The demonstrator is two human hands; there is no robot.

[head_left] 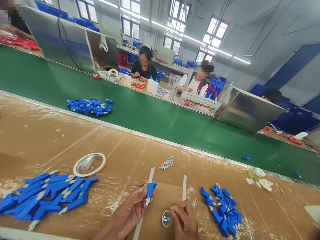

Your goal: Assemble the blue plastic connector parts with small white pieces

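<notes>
My left hand [135,208] pinches a blue plastic piece [150,189] with a pale grey tip pointing down, held above a brown board. Closed at the edge of a small clear round container [166,219] is my right hand [184,218]; its thumb and fingers grip the rim side. What the container holds cannot be made out. A pile of similar blue pieces [47,193] lies left of my hands, and a smaller heap of blue pieces [225,210] lies to the right. Beyond my hands sits a cluster of small grey bits [167,163].
A roll of tape [89,164] lies behind the left pile. Past the table runs a green conveyor belt [150,116] bearing a blue heap [89,106]. Several people work across it beside metal panels [250,108]. White scraps [265,184] lie at right.
</notes>
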